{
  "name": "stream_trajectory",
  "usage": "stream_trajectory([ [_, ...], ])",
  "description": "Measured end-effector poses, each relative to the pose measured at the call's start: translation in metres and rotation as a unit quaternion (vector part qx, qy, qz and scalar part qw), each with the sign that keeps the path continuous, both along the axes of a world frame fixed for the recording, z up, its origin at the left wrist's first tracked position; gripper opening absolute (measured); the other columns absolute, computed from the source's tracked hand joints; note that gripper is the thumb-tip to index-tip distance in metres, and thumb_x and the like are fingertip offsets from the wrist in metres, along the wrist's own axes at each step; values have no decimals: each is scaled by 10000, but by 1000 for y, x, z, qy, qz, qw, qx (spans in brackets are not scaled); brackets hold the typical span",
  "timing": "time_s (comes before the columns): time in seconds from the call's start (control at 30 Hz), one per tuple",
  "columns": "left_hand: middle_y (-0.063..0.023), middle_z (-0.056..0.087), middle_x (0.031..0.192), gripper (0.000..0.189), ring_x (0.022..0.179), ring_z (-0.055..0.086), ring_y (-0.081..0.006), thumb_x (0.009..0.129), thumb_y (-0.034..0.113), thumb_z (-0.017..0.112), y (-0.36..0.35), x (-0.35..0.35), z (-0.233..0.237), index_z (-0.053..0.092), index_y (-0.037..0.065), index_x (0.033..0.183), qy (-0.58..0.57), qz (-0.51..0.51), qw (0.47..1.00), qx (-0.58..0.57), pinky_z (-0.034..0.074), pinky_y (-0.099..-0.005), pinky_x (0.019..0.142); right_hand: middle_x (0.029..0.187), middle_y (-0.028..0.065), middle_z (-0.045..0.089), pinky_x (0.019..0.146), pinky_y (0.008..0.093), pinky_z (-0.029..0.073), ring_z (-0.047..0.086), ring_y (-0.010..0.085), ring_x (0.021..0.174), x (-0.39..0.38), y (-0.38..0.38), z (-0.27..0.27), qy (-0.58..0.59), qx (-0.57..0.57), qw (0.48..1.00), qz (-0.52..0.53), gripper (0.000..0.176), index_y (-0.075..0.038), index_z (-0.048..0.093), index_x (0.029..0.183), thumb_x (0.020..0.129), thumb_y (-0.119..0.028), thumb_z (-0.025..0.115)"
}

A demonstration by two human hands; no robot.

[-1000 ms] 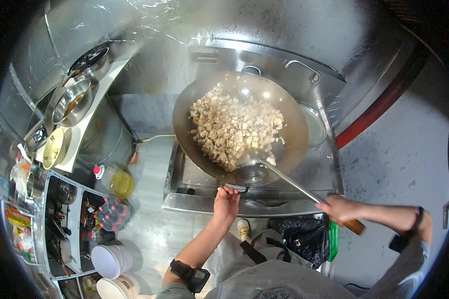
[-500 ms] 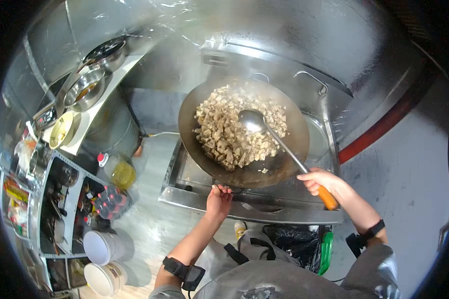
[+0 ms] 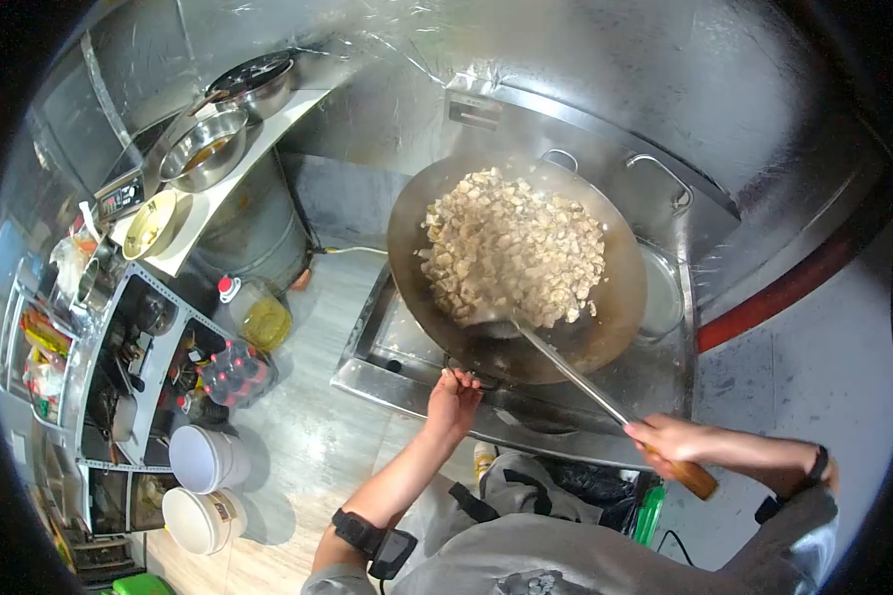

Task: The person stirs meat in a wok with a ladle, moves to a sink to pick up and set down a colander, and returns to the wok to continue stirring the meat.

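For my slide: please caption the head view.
Right hand holds a wooden-handled metal ladle in a round metal wok of pale chunks; left hand at wok's edge.

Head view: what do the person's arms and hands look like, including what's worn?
Short grey sleeves. Left arm: black strap with a boxy dark device. Right arm: black strap. Left grip and right grip are ungloved hands.
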State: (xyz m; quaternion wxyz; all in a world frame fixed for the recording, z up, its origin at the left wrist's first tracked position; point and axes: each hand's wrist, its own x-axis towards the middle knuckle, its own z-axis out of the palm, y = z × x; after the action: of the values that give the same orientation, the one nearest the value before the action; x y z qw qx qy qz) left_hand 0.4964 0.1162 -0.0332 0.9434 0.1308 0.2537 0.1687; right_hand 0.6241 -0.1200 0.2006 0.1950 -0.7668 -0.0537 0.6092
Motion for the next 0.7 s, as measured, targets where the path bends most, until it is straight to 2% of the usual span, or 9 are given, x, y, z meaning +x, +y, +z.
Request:
stream_trajectory([
  [0.07,20,463,684,292,702,491,-139,908,363,331,1,2,1,437,147,743,-45,14,999,-17,402,-292,689,442,15,346,295,304,323,374,128,318,1,36,-41,-104,-28,994,2,399,-60,364,735,874,-432,402],
  [0.13,13,462,691,291,699,488,-142,907,356,340,6,0,6,438,136,744,-19,6,1000,-8,403,-295,676,441,12,344,289,309,321,377,133,319,19,71,-90,-65,42,994,-74,425,-61,369,708,865,-454,404],
  [0.2,3,464,706,287,707,486,-146,906,346,351,4,-2,5,439,124,747,-49,7,998,-37,406,-294,667,444,10,342,286,304,319,367,126,317,44,102,-123,-5,49,988,-144,426,-69,371,694,857,-461,420],
  [0.27,-4,462,717,280,723,486,-149,904,340,359,5,-4,7,438,117,753,-47,-2,998,-38,405,-291,675,446,-4,338,289,282,299,347,105,316,47,127,-136,-98,109,979,-139,417,-80,365,688,854,-456,433],
  [0.37,-2,461,715,276,734,487,-148,904,339,361,9,-4,5,435,120,753,-48,-7,998,-29,400,-288,689,455,-29,304,297,247,240,286,73,320,51,129,-114,-20,122,969,-213,354,-96,375,699,847,-396,492],
  [0.47,1,462,714,272,732,489,-146,903,339,366,6,-2,5,434,123,752,-33,3,999,-38,398,-288,692,459,-36,307,304,228,231,283,59,325,40,92,-64,9,117,981,-156,326,-101,375,675,835,-334,537],
  [0.57,5,465,713,272,724,492,-145,897,350,379,3,-3,4,435,129,749,-29,10,999,-17,397,-293,689,457,-29,323,289,225,249,298,63,316,49,60,-28,25,118,977,-178,323,-89,372,658,824,-291,561],
  [0.63,7,464,712,270,722,490,-146,898,349,379,2,0,3,433,131,747,-29,19,999,-18,395,-294,687,454,-20,357,269,239,306,358,79,302,62,60,-22,-166,126,972,-106,322,-73,376,691,825,-304,556],
  [0.7,9,462,705,266,713,488,-151,898,344,377,1,1,1,431,136,743,-24,26,999,-15,391,-297,684,459,15,402,269,265,348,411,108,301,97,82,-42,-246,164,954,-45,359,-41,398,701,839,-350,517],
])
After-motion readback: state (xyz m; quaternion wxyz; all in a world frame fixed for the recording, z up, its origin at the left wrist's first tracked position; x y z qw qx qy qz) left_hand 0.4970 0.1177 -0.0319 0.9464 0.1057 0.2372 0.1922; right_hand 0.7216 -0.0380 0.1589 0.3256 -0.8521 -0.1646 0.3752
